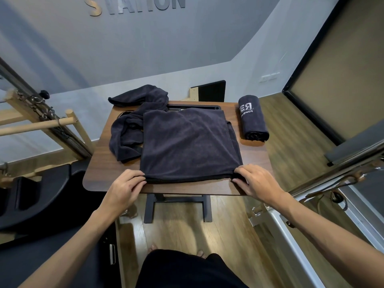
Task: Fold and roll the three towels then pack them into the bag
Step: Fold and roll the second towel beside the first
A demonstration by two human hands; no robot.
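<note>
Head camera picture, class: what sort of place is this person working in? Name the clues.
Probably a Pilates or fitness studio. Clues: a wooden-and-metal exercise frame with springs on the left, raised wall lettering reading "STATION", and a rolled towel bearing a logo on the wooden table.

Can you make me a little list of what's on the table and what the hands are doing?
table: brown wooden top
flat towel: dark, folded, spread in the middle
rolled towel: at the far right of the table, with white letters
loose towel: crumpled at the far left
left hand: pinches the flat towel's near left corner
right hand: pinches the flat towel's near right corner
bag: not seen
towels rolled: one of three
</note>
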